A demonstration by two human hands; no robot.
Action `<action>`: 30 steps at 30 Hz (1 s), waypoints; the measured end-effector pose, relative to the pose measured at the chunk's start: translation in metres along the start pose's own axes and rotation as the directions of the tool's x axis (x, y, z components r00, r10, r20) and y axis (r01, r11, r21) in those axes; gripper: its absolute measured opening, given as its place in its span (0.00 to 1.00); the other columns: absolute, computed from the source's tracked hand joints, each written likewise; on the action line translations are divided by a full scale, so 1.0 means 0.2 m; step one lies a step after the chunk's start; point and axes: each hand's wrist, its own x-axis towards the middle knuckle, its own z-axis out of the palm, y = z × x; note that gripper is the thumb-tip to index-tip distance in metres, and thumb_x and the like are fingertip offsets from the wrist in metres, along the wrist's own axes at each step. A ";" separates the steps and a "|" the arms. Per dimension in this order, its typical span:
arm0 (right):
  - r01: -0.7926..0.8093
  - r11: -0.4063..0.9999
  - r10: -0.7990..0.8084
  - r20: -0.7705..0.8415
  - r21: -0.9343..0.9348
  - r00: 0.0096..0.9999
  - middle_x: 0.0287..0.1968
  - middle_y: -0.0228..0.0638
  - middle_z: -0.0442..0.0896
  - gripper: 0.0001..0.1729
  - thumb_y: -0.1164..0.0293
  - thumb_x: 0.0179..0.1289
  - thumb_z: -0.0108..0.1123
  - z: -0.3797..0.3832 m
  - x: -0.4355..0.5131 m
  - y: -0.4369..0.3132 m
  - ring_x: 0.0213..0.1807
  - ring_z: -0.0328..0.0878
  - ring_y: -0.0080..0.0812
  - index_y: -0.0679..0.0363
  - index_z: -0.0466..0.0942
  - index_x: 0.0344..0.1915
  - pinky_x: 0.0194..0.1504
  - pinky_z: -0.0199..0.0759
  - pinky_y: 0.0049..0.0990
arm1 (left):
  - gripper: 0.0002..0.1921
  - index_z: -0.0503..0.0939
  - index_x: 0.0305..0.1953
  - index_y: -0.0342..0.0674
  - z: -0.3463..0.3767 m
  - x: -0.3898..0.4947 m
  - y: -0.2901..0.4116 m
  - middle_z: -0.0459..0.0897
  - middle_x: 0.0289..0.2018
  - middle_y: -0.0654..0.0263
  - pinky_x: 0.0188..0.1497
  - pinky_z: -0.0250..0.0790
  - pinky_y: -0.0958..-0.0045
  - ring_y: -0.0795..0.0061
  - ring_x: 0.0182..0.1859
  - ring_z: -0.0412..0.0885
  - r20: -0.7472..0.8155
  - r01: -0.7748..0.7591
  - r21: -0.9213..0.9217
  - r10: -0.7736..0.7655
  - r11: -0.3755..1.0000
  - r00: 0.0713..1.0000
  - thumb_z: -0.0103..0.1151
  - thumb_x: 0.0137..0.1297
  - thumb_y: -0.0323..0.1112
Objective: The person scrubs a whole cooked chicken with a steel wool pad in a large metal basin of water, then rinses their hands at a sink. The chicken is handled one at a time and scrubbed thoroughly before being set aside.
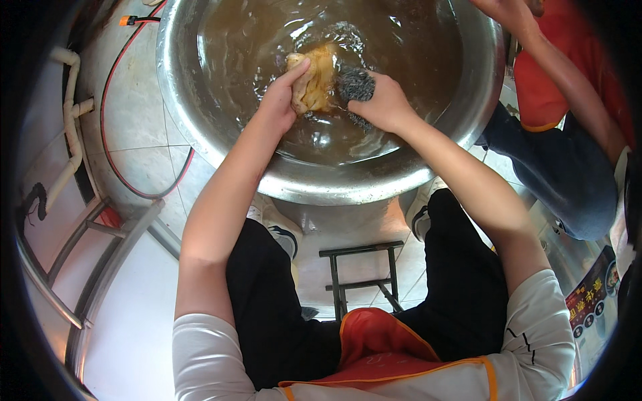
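Observation:
A large round metal basin (321, 188) holds murky brown water. My left hand (282, 97) grips a wet, yellowish, folded piece (317, 82), perhaps meat or skin, with the thumb lying on top of its left side. My right hand (383, 103) is closed around a dark grey wire scouring pad (356, 85), just right of the piece; part of the pad dips into the water. Whether pad and piece touch is unclear. Water ripples around both hands, and the lower part of the piece is hidden under the surface.
A co-worker's bare arm (562, 70) and dark trouser leg (556, 170) are at the basin's right side. A red and black cable (104, 95) loops over the tiled floor at left, near pale pipes (72, 125) and a metal frame (108, 260). A dark metal stool frame (361, 248) stands between my legs.

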 end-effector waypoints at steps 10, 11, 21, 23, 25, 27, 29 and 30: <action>0.080 0.951 -0.031 -0.166 0.297 0.986 0.44 0.35 0.88 0.23 0.72 0.55 0.72 0.04 0.16 0.19 0.44 0.83 0.27 0.63 0.81 0.53 0.50 0.76 0.28 | 0.24 0.77 0.59 0.35 0.01 0.06 0.02 0.85 0.49 0.60 0.55 0.77 0.64 0.68 0.50 0.84 -0.028 0.173 0.135 -0.171 0.976 0.985 0.65 0.69 0.43; 0.151 0.930 -0.099 -0.167 0.334 0.981 0.44 0.31 0.87 0.21 0.74 0.58 0.71 0.04 0.15 0.17 0.43 0.82 0.22 0.63 0.81 0.53 0.49 0.76 0.26 | 0.25 0.77 0.59 0.35 0.04 0.05 0.02 0.85 0.49 0.60 0.54 0.77 0.64 0.68 0.49 0.84 -0.003 0.177 0.121 -0.178 0.977 0.984 0.67 0.68 0.44; 0.482 0.854 -0.393 -0.367 0.193 0.843 0.49 0.37 0.85 0.23 0.77 0.50 0.70 -0.08 -0.02 -0.10 0.50 0.83 0.30 0.65 0.80 0.49 0.56 0.75 0.30 | 0.22 0.79 0.53 0.31 0.22 -0.17 0.01 0.85 0.46 0.63 0.51 0.75 0.71 0.76 0.47 0.83 -0.022 -0.244 0.300 0.262 0.922 0.965 0.72 0.61 0.34; 0.645 0.762 -0.620 -0.348 -0.055 0.703 0.51 0.37 0.84 0.22 0.80 0.50 0.70 -0.11 -0.04 -0.15 0.53 0.81 0.30 0.64 0.79 0.48 0.58 0.72 0.29 | 0.22 0.79 0.53 0.30 0.26 -0.22 0.01 0.85 0.46 0.64 0.52 0.74 0.72 0.76 0.47 0.83 -0.023 -0.250 0.235 0.262 0.939 0.965 0.72 0.61 0.33; 0.704 0.698 -0.706 -0.292 -0.134 0.645 0.54 0.41 0.82 0.27 0.80 0.41 0.72 -0.14 -0.06 -0.20 0.56 0.81 0.40 0.64 0.79 0.47 0.60 0.73 0.33 | 0.20 0.79 0.52 0.30 0.30 -0.27 0.02 0.85 0.46 0.64 0.51 0.75 0.72 0.76 0.46 0.83 -0.031 -0.248 0.237 0.263 0.939 0.964 0.71 0.60 0.31; 0.767 0.596 -0.803 -0.206 -0.238 0.559 0.53 0.41 0.82 0.28 0.78 0.40 0.75 -0.18 -0.05 -0.24 0.55 0.82 0.44 0.62 0.79 0.47 0.58 0.76 0.36 | 0.19 0.80 0.51 0.30 0.32 -0.33 0.03 0.86 0.45 0.64 0.49 0.76 0.72 0.76 0.45 0.84 -0.014 -0.269 0.264 0.283 0.926 0.959 0.70 0.60 0.29; 0.786 0.566 -0.824 -0.183 -0.250 0.536 0.52 0.41 0.83 0.29 0.79 0.39 0.75 -0.20 -0.04 -0.26 0.54 0.82 0.45 0.62 0.80 0.47 0.58 0.76 0.36 | 0.18 0.80 0.50 0.30 0.33 -0.37 0.04 0.86 0.44 0.64 0.48 0.77 0.72 0.76 0.44 0.85 0.043 -0.321 0.308 0.324 0.895 0.945 0.69 0.59 0.27; 0.780 0.578 -0.816 -0.178 -0.240 0.551 0.52 0.41 0.83 0.28 0.80 0.39 0.73 -0.21 -0.03 -0.27 0.54 0.82 0.44 0.62 0.80 0.47 0.58 0.75 0.35 | 0.17 0.81 0.50 0.30 0.33 -0.39 0.04 0.87 0.43 0.63 0.46 0.78 0.72 0.76 0.42 0.85 0.047 -0.328 0.388 0.337 0.861 0.940 0.68 0.58 0.24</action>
